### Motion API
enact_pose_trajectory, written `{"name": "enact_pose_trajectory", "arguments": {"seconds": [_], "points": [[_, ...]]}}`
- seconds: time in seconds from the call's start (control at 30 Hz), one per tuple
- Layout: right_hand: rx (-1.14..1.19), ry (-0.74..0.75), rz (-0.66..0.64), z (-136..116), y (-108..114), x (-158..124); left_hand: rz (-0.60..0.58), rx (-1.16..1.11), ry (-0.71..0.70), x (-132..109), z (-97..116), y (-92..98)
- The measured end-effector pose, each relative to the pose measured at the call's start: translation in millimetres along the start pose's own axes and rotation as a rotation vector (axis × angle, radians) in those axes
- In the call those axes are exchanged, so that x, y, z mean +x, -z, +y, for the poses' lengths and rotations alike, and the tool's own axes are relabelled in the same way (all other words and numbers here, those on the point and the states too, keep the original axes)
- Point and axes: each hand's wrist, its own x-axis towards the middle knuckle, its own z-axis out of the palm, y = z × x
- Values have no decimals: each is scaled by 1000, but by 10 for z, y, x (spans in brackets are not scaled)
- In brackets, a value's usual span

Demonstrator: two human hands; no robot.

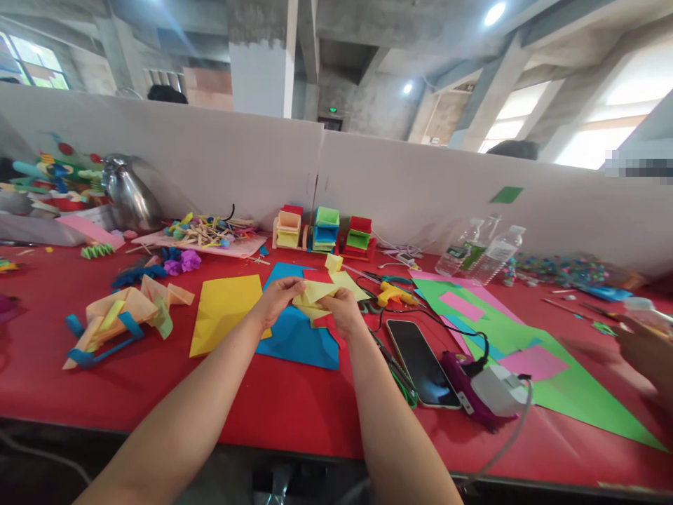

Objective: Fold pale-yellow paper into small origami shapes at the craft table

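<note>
Both hands pinch a folded pale yellow paper (316, 291) above the blue sheets in the middle of the table. My left hand (280, 298) is closed on its left edge, and my right hand (344, 308) is closed on its right side. Under the hands lies a blue paper (302, 344) with red scraps on it. A yellow sheet (223, 312) lies to the left of my left hand. Just beyond the hands stands a small pale yellow folded piece (334, 263). A yellow glue gun (397, 294) lies to the right.
A phone (422, 363) and a purple power strip (473, 393) lie at right, beside a green sheet (573, 379). Paper-box models (326, 228), bottles (497, 252) and a steel jug (131, 196) stand behind. A folded paper model (113, 315) sits left. Another person's hand (644, 351) is at far right.
</note>
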Motion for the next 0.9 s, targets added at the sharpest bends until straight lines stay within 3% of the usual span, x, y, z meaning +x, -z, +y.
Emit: {"name": "enact_pose_trajectory", "arguments": {"seconds": [0.2,0.4,0.63,0.9], "points": [[-19,7,-8,-10,-2,-4,63,-48,9,18,-30,-5],[-34,-8,-16,-61,12,-25,-7,-96,50,2,-8,40],[-75,-5,-58,-80,29,-32,54,-110,17,11,-8,2],[-93,-16,-49,-38,33,-14,2,-103,37,-34,53,-25]]}}
